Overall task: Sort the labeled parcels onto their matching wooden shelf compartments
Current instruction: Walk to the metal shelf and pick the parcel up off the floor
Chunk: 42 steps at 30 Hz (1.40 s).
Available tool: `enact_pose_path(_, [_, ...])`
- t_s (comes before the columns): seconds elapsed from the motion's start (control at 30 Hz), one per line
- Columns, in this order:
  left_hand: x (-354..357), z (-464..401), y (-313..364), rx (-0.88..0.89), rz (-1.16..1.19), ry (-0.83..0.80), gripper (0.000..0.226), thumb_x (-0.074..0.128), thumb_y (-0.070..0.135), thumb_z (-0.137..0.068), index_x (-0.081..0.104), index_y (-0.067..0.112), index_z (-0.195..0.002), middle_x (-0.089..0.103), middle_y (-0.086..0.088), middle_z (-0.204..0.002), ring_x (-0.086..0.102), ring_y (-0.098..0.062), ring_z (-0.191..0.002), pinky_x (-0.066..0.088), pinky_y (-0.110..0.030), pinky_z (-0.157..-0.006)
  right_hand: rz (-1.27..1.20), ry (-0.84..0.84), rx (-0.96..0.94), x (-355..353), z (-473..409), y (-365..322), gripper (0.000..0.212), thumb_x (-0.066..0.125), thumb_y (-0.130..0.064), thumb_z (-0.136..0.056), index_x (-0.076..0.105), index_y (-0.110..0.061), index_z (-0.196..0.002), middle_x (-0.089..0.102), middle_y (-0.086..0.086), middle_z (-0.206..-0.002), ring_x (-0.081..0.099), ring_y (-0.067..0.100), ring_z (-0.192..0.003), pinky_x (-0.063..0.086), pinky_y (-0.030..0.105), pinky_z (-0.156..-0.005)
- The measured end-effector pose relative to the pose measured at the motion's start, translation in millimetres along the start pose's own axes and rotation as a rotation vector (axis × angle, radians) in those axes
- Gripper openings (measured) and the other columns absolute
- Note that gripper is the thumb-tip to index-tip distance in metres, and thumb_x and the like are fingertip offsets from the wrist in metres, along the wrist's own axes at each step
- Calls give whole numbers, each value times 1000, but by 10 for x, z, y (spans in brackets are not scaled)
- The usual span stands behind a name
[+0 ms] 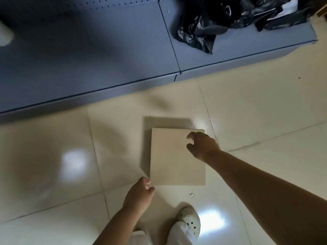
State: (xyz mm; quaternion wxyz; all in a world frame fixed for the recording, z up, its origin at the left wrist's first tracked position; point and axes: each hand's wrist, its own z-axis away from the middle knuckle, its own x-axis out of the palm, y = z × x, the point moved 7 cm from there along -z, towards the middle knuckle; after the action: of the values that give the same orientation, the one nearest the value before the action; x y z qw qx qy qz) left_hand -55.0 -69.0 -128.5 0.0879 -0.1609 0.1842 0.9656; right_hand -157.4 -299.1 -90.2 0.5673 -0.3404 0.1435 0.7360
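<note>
A flat beige parcel (173,160) lies on the tiled floor in front of me, with no label showing on its top face. My left hand (139,195) is at its near left corner, fingers curled around that corner. My right hand (201,145) reaches over the far right part of the parcel with thumb and fingers spread in a claw, holding nothing. The grey-blue shelf base (85,68) runs across the top of the view, beyond the parcel.
Crumpled black plastic bags (203,30) lie on the right section of the shelf base. My white perforated shoe (189,221) stands just behind the parcel, near a small white scrap (191,195). Glossy cream floor tiles (256,112) surround the parcel.
</note>
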Motion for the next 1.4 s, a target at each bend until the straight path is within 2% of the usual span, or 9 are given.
enact_pose_path(0.2, [537, -507, -274, -116, 126, -43, 37, 56, 20, -84, 46, 9, -118, 58, -7, -123, 57, -22, -109, 43, -28, -86, 255, 45, -106, 376, -623, 105, 60, 49, -21, -86, 29, -18, -142, 36, 6, -147, 39, 27, -131, 32, 40, -105])
enact_pose_path(0.3, [675, -629, -289, -131, 223, -49, 40, 58, 16, -83, 45, 4, -119, 58, -12, -122, 56, -24, -109, 40, -25, -80, 279, 10, -120, 567, -782, 162, 73, 50, -21, -87, 11, -21, -149, 14, 3, -159, 18, 23, -145, 17, 42, -118])
enact_pose_path(0.4, [747, -683, -283, -183, 308, -59, 37, 57, 20, -84, 48, 7, -118, 57, -9, -119, 54, -22, -100, 36, -25, -72, 253, -20, -106, 694, -854, 216, 78, 51, -21, -87, 5, -23, -150, 10, 1, -160, 6, 19, -147, 4, 45, -120])
enact_pose_path(0.6, [707, -682, -218, -173, 417, -2, 43, 53, 16, -87, 42, 9, -128, 51, -14, -127, 51, -24, -106, 32, -23, -77, 260, 45, -81, 713, -900, 272, 75, 53, -28, -85, 13, -22, -148, 31, 5, -148, 25, 26, -139, 10, 46, -119])
enact_pose_path(0.73, [531, -711, -178, -88, 504, 155, 56, 50, 3, -87, 25, 9, -137, 41, -17, -135, 49, -28, -117, 29, -16, -72, 246, 72, -21, 751, -879, 400, 68, 55, -33, -85, 23, -21, -144, 41, 10, -134, 37, 29, -126, 28, 42, -108])
enact_pose_path(0.93, [416, -858, -195, 39, 732, 211, 84, 51, -4, -85, -1, 26, -145, 10, -6, -157, 29, -28, -138, 35, -33, -100, -39, 76, 102, 938, -794, 586, 58, 59, -44, -83, 38, -16, -129, 43, 12, -122, 43, 32, -114, 42, 41, -86])
enact_pose_path(1.13, [486, -921, -259, -141, 691, 147, 89, 63, 9, -80, 3, 17, -145, 18, -12, -153, 34, -34, -134, 32, -50, -110, -306, 5, 152, 1114, -712, 605, 61, 65, -31, -79, 35, -13, -129, 51, 7, -123, 55, 31, -106, 48, 40, -82])
enact_pose_path(1.3, [301, -762, -79, -51, 711, 118, 90, 60, 9, -79, 2, 30, -146, 11, -4, -156, 23, -22, -140, 29, -51, -111, -531, 25, 234, 1038, -501, 717, 45, 63, -30, -78, 45, -14, -116, 57, 0, -97, 56, 25, -91, 48, 37, -77])
enact_pose_path(1.4, [110, -578, 75, 38, 690, 146, 89, 59, 20, -62, 19, 31, -141, 27, 1, -152, 30, -20, -137, 29, -48, -111, -729, 72, 272, 906, -268, 759, 35, 60, -34, -80, 49, -16, -108, 53, -5, -84, 52, 18, -79, 45, 32, -69])
